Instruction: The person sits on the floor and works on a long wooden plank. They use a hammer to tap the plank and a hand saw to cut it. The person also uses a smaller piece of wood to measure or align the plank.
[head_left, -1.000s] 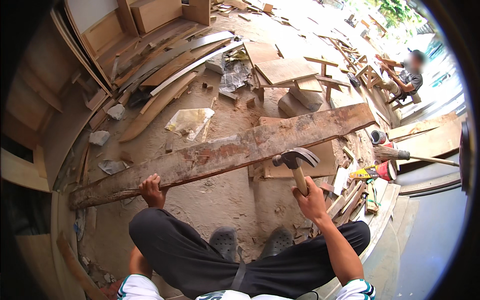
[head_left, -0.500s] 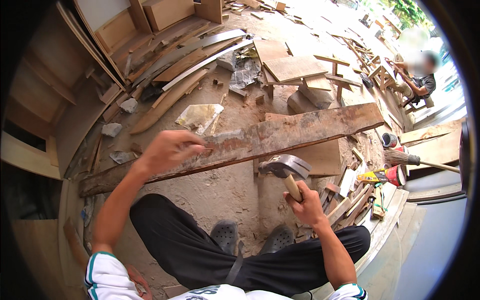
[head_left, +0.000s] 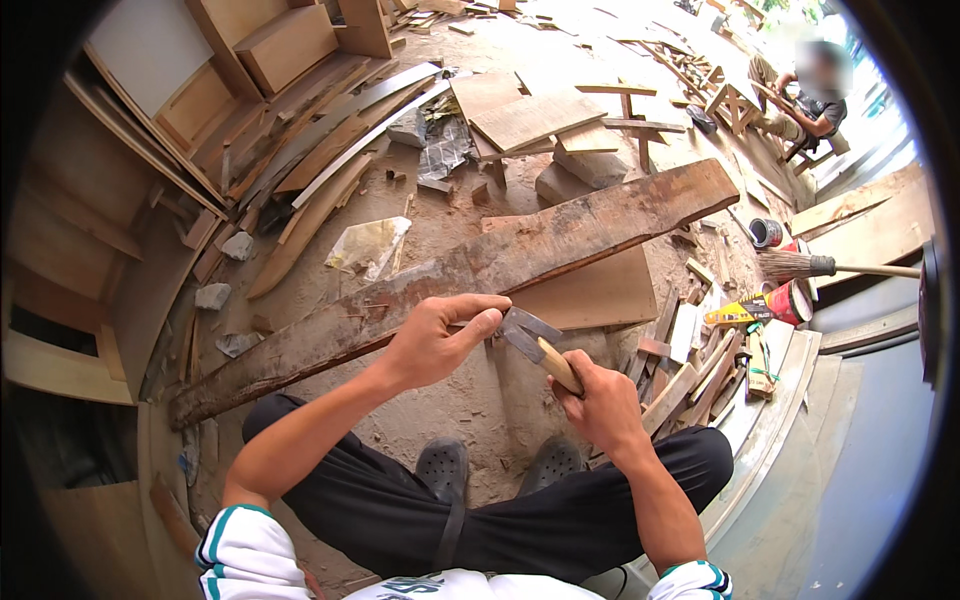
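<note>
wooden handle of the hammer clamped in the right hand; metal head just on the near side of the weathered plank, which lies aslant ahead. left hand: thumb and forefinger at the head; cannot tell whether they pinch it or something small. risk, judged: a twist of the right wrist could knock those fingers; a slackened hold could drop the hammer.

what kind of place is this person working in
Likely a woodworking area, perhaps a makeshift carpentry workshop: the right hand holds a claw hammer, a long rough plank lies in front, and wood scraps are strewn around.
</note>
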